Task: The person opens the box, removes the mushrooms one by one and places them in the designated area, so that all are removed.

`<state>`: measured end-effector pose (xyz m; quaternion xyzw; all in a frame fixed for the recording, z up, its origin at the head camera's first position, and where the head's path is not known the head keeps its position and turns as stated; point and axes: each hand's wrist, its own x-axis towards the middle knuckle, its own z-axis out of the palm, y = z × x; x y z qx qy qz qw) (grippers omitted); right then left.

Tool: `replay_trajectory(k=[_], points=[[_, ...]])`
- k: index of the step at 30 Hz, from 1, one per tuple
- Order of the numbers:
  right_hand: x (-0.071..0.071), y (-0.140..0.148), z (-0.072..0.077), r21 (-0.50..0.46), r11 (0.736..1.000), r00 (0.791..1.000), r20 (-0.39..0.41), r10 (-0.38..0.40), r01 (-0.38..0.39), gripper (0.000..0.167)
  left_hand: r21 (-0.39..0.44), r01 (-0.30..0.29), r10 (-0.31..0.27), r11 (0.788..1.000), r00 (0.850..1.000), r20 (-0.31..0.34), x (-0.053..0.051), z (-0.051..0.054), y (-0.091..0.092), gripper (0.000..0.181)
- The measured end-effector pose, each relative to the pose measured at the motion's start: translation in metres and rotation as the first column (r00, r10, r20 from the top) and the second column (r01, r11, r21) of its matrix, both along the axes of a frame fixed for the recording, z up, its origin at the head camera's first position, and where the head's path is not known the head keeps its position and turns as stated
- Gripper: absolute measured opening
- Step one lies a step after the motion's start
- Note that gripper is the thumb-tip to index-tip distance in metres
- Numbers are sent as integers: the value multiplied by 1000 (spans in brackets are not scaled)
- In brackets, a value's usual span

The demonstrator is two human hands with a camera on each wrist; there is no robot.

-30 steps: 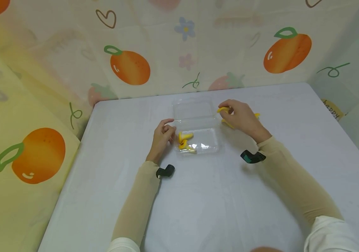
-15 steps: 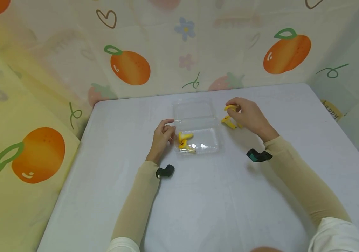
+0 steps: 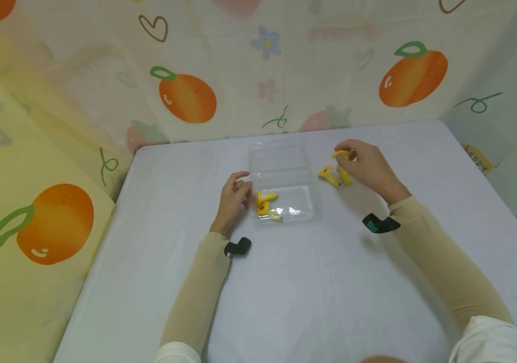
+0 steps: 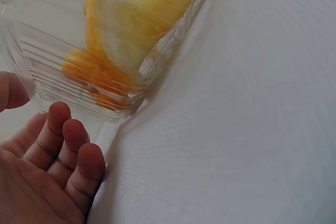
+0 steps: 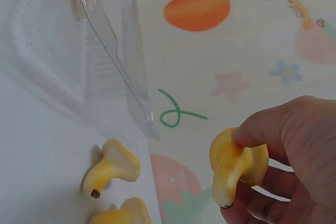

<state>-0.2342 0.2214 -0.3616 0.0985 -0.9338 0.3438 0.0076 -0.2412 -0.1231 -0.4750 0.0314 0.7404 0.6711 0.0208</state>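
Note:
A clear plastic clamshell box (image 3: pixel 301 196) lies on the white tabletop, its lid folded back. At the left end of its base are two yellow, chanterelle-like mushrooms (image 3: pixel 267 195). My left hand (image 3: pixel 232 199) is at the box's left side; in the left wrist view its loosely bent fingers (image 4: pixel 76 132) are by the ribbed wall. To the right of the box, my right hand (image 3: pixel 367 164) pinches another yellow mushroom (image 5: pixel 231 169) between thumb and fingers, above the table. Below it two more mushrooms, one the left mushroom (image 3: pixel 328 175), lie on the table.
The white-covered table (image 3: pixel 285 292) meets a fruit-print curtain (image 3: pixel 235 60) along its back edge. Similar cloth hangs on the left side. A black wrist camera (image 3: pixel 237 246) sits on each forearm.
My right hand has moved right, away from the box, with the mushroom in its fingers. The two mushrooms on the table are now more exposed. My left hand has stayed in place.

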Motion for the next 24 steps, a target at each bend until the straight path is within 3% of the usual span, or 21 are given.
replay_trajectory(k=[24], points=[[5,37,5,-33,993,993,-29,-117,116,37,-15,-12,11,1000,999,-42,1,-4,1,42]])
